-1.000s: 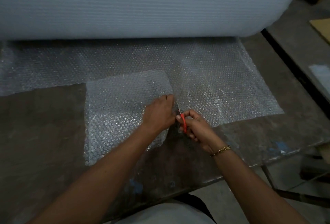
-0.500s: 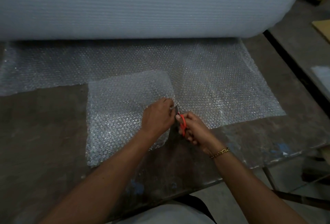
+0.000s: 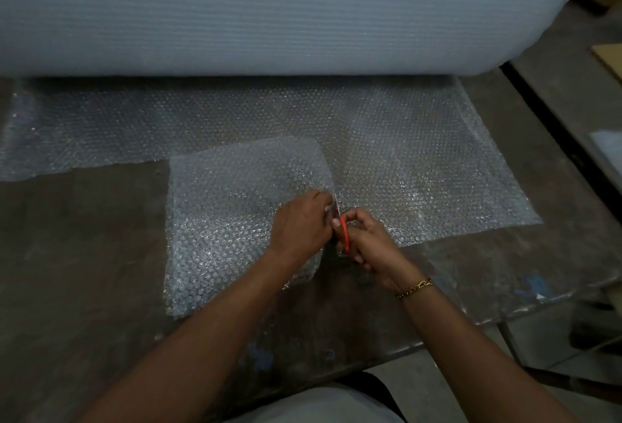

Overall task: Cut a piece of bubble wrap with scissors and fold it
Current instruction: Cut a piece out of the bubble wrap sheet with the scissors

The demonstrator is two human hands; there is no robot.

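A doubled-over piece of bubble wrap [image 3: 229,220] lies on the dark table, joined at its right edge to the flat sheet [image 3: 420,166] that runs from the big roll. My left hand [image 3: 303,224] presses and pinches the piece's right edge. Beside it, my right hand [image 3: 367,240] grips red-handled scissors [image 3: 344,232], whose thin blades point away from me along that edge, at the cut line. The two hands touch. Whether the blades are apart is too small to tell.
A huge bubble wrap roll [image 3: 269,11] fills the back of the table. The table's front edge [image 3: 471,325] runs close to my body and drops off at the right. A dark gap and another surface with cardboard [image 3: 609,55] lie to the far right.
Both hands have crept a little farther away from me along the piece's right edge, the scissors going with them. The wrap itself lies as before.
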